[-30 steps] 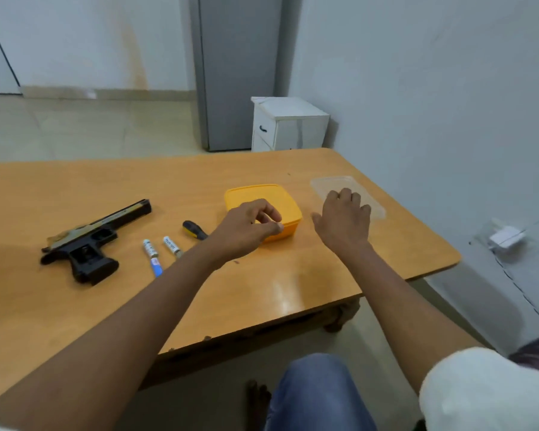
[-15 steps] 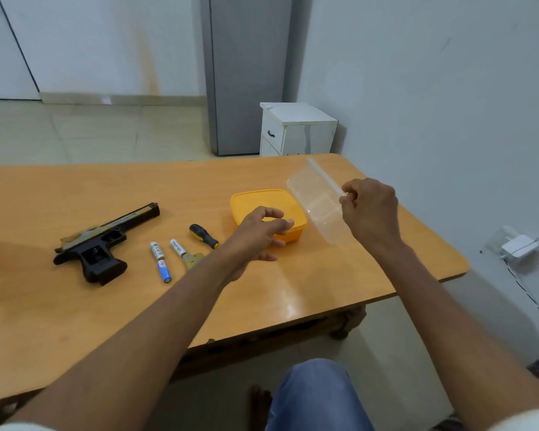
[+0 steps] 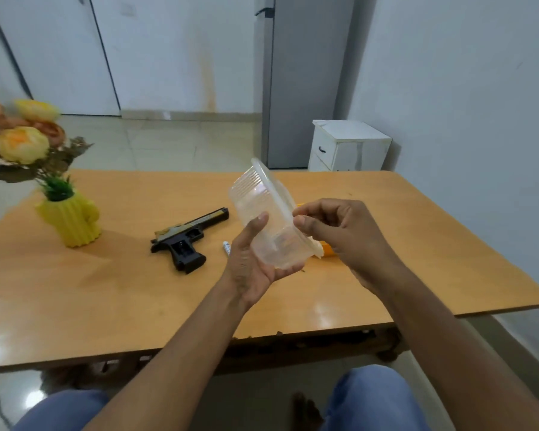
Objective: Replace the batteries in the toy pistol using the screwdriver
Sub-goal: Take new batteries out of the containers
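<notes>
While both my hands hold the clear tub [image 3: 271,225] up, pistol [image 3: 189,241] lies untouched.
Left hand [image 3: 251,269] cradles it, right hand [image 3: 339,234] pinches rim; next: set down, take screwdriver.

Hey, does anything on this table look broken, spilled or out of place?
Nothing spilled or broken. The only oddity: both hands hold a clear container tilted above the table, while the toy pistol lies untouched.

toy pistol [image 3: 190,241]: 1, right of the vase | battery [image 3: 227,247]: 1 showing | clear tub [image 3: 269,223]: 1 | orange box [image 3: 327,251]: 1, mostly hidden | yellow vase [image 3: 72,217]: 1 | hands: 2, left hand [image 3: 253,262], right hand [image 3: 339,237] | bench [image 3: 417,244]: 1
</notes>
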